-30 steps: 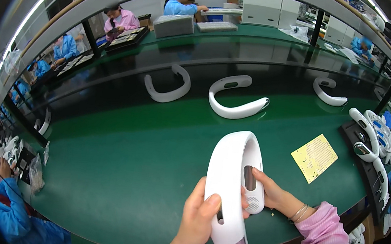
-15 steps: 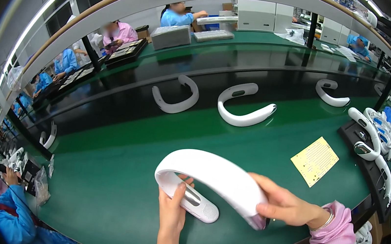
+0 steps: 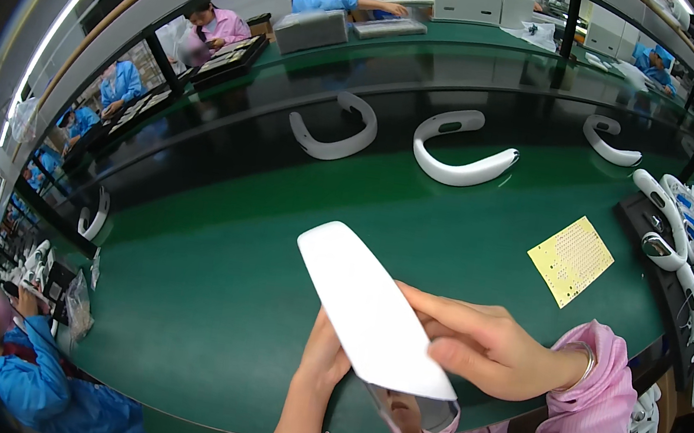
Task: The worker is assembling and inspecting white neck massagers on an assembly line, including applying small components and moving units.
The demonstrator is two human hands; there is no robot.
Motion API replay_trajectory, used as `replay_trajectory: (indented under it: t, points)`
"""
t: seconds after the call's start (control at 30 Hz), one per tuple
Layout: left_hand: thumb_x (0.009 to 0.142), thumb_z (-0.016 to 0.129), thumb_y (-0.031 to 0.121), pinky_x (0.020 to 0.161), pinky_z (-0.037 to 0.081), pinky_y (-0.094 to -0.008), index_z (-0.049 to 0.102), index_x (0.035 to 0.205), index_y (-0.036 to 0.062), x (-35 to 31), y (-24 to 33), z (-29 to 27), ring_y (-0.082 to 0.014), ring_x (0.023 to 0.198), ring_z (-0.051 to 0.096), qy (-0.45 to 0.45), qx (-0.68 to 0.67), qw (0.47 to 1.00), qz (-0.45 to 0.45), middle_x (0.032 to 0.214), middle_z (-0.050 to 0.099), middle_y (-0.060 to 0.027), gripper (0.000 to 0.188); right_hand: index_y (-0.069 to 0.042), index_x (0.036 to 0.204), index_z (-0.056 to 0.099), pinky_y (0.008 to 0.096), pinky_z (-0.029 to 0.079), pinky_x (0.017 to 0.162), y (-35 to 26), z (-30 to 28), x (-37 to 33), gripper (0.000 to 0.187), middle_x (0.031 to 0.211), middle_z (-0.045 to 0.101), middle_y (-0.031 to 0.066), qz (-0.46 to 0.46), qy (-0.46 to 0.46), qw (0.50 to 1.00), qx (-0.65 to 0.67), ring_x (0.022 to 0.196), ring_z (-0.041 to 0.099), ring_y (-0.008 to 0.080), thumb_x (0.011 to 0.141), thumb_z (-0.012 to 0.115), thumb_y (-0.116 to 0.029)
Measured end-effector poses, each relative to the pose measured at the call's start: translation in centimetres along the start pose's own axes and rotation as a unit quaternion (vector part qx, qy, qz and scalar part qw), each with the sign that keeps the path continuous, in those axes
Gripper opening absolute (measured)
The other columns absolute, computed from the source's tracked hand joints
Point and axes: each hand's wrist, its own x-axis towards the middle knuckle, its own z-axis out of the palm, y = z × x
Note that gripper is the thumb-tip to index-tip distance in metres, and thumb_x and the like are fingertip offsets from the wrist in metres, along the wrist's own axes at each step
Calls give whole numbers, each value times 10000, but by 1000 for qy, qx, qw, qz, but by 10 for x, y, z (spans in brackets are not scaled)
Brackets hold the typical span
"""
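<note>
White band (image 3: 374,308) has swung its glossy end (image 3: 409,410) near; right hand (image 3: 492,345) fingers grasp its side; left hand (image 3: 321,358) fingers hidden, grip unclear.

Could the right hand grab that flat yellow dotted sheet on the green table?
Probably not yet: the right hand holds the curved white plastic-looking device, though nothing seems to block its way to the yellow sheet.

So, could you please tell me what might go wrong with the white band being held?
Held tilted between the left hand and right hand, the white band could slip onto the table. Its mirror-like end might get smudged or scratched. The bracelet on the right wrist could scuff the band.
</note>
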Motion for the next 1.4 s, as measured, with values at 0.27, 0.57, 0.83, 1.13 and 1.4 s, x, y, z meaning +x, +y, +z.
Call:
replay_trajectory:
  t: [0.27,0.57,0.83,1.13,1.4]
  points:
    - [932,464,280,644,544,-346,-29,1433,118,-25,14,52,-260,868,615,13,274,962,-20,1323,369,-139,721,-86,1101,551,472,380,948,13,-25,13,499,1189,473,117,-259,66,854,-446,1100,469,292,621,683,-57]
    - [552,851,181,805,499,-387,388,1224,66,-30,28,37,-287,1049,532,-162,409,856,271,1269,398,-149,824,-35,1054,451,291,396,843,69,-53,-16,427,941,519,67,-100,328,933,-112,898,510,145,675,641,15]
    - [574,845,252,861,438,-403,461,1126,21,-37,30,50,-267,1069,519,-14,360,888,284,1092,511,-84,711,-39,1136,465,252,434,724,64,-39,-8,451,944,542,31,15,336,942,13,823,515,94,765,701,-140]
    - [861,411,614,498,426,-249,430,993,23,-26,31,43,-113,555,426,67,24,992,108,765,448,-40,606,-42,1086,424,247,482,604,59,-35,17,485,798,508,44,163,187,936,250,670,523,105,901,461,-489]
    - [879,379,604,388,383,-228,433,932,15,-20,40,41,-110,477,401,108,-61,992,35,690,446,-33,594,-32,989,406,253,494,584,62,-31,23,503,784,491,46,209,200,905,311,647,519,95,879,488,-515]
